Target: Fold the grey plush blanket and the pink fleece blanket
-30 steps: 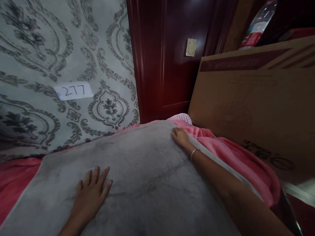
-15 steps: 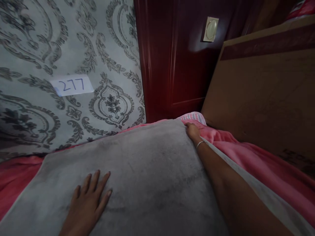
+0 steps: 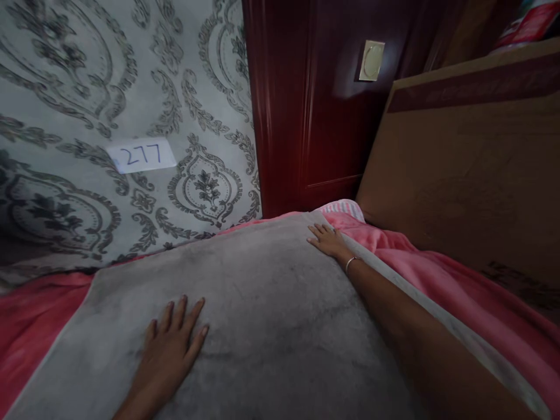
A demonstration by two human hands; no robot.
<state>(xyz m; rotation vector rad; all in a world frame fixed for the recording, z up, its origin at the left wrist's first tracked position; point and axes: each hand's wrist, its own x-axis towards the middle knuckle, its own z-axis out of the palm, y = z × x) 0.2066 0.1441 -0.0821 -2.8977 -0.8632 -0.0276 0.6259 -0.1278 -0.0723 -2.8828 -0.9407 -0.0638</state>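
Note:
A soft grey cloth [image 3: 262, 303], like a towel or small blanket, lies spread out before me with faint creases. My left hand [image 3: 168, 353] rests flat on its left part, fingers apart and holding nothing. Farther off, near the cloth's far right corner, my right hand [image 3: 327, 240] lies palm down with its fingers spread. A thin bracelet [image 3: 351, 264] circles the right wrist. Beneath the grey cloth, a pink blanket [image 3: 437, 274] shows along the right side and at the left.
Patterned wallpaper [image 3: 210, 105] with a paper label [image 3: 144, 155] reading 277 rises behind the cloth. Beside it stands a dark red wood panel [image 3: 284, 116] bearing a pale switch plate [image 3: 371, 60]. A large cardboard box [image 3: 459, 163] blocks the right. Striped fabric [image 3: 343, 208] peeks out at the far edge.
My right hand has let go of the cloth's far right edge and moved left onto its surface, fingers now spread. My left hand stays flat on the cloth; the view has shifted slightly.

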